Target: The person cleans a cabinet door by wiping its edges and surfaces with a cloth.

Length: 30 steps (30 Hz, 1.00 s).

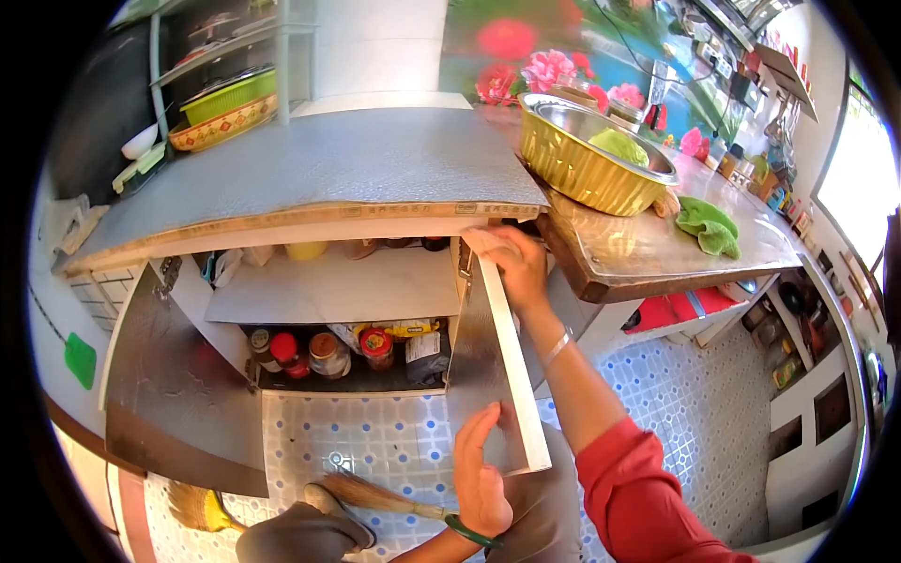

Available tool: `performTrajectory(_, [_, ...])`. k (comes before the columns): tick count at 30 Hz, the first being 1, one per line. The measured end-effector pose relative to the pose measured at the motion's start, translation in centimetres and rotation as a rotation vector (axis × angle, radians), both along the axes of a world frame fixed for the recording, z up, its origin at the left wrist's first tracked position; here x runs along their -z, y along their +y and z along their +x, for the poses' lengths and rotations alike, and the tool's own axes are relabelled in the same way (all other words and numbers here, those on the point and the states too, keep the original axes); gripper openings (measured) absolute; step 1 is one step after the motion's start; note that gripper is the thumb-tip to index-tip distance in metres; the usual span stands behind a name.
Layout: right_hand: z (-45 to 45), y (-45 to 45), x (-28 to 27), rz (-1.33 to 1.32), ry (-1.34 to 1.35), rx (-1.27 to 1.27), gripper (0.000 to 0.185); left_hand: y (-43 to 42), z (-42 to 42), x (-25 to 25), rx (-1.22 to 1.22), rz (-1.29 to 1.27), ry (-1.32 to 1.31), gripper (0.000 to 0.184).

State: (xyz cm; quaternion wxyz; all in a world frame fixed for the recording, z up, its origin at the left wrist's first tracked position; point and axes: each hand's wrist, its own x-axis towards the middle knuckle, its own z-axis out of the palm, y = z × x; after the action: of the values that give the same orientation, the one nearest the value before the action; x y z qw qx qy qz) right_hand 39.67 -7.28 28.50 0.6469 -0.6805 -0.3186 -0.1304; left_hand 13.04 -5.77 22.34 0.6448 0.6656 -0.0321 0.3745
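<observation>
A low cabinet below the grey countertop (328, 155) has both doors swung open. My right hand (516, 263) is at the top edge of the right door (502, 366), its fingers bent around something whitish, perhaps a cloth, that I cannot make out clearly. Lower down, my left hand (481, 474) is raised beside the inner face of that door, fingers apart and holding nothing. Inside the cabinet, several jars, among them a red-lidded jar (376, 347), stand on the bottom beside a dark package (427, 357). The left door (188, 385) hangs open at the other side.
A gold basin (587, 164) and a green cloth (710, 226) rest on the wooden-edged table (648, 253) at right. Below lie a straw broom (375, 493) and a yellow broom (199, 509). A rack (282, 66) holds containers at upper left.
</observation>
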Motion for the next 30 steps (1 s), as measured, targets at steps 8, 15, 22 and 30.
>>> performTrajectory(8, [-1.5,-0.2,-1.2,-0.001,0.126,-0.064,0.024,0.0,-1.6,0.4,0.031,0.061,0.062,0.060])
performTrajectory(15, [-10.5,-3.9,-1.2,-0.017,0.103,-0.137,0.021,-0.4,-2.1,0.7,-0.040,0.117,0.051,0.060])
performTrajectory(22, [-21.2,-9.0,-0.8,-0.010,0.036,-0.207,0.022,-0.2,-2.1,-1.0,-0.045,-0.015,0.030,0.062])
performTrajectory(30, [-20.8,-8.7,1.2,0.135,-0.080,-0.373,0.018,0.3,-1.2,-4.0,0.020,-0.083,0.009,0.068])
